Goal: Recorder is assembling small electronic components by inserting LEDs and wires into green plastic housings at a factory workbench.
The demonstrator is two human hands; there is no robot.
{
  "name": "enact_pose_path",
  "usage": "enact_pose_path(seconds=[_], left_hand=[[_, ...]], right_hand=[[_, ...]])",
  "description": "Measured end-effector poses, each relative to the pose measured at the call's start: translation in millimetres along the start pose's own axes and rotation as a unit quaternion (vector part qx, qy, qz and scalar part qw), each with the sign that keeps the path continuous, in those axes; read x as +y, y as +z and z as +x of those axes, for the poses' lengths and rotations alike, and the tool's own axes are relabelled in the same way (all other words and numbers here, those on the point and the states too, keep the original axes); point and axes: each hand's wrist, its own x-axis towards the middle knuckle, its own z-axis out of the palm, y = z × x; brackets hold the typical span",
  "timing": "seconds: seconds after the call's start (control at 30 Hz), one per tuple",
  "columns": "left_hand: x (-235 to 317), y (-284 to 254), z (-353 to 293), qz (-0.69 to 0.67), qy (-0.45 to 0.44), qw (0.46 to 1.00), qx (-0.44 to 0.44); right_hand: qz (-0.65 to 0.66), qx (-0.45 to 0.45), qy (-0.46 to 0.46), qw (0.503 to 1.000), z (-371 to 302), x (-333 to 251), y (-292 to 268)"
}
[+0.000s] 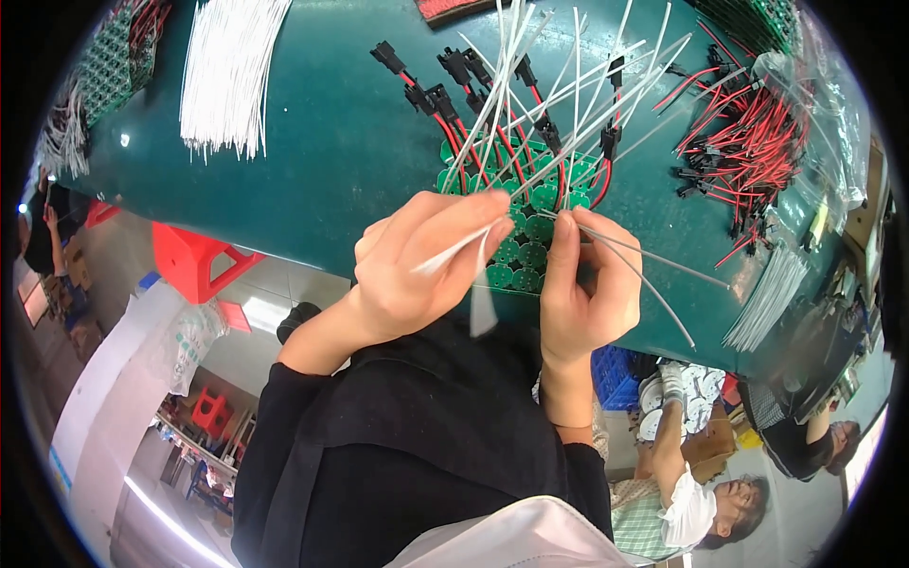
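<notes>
A green panel of small round circuit boards (526, 256) lies on the dark green table (331, 151). Several white wires (559, 104) and red-and-black leads with black plugs (445, 99) stand out of it. My left hand (421, 270) pinches a short white wire (454, 248) between thumb and fingertips, just left of the panel. My right hand (587, 289) rests on the panel's right edge. It grips a few thin white wires (653, 270) that trail off to the right.
A bundle of white wires (227, 76) lies at the table's upper left, and another (772, 295) at the right. A clear bag of red-and-black leads (753, 142) sits at the upper right. A red stool (194, 260) stands left; other people (705, 502) work at the lower right.
</notes>
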Motion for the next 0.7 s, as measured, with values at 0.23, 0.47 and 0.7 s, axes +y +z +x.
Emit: enact_pose_path(seconds=[0.23, 0.47, 0.7], left_hand=[[4.1, 6.4, 3.0, -0.05, -0.043, 0.997, -0.03], [-2.6, 8.3, 4.0, -0.031, -0.015, 0.999, -0.009], [-2.8, 8.8, 5.4, -0.028, 0.003, 1.0, -0.01]], right_hand=[[-0.04, -0.012, -0.041, 0.998, 3.1, -2.4, 0.7], [0.033, -0.006, -0.003, 0.999, -0.6, -1.8, -10.6], [0.026, 0.0, -0.004, 1.0, -5.8, 10.0, -22.4]])
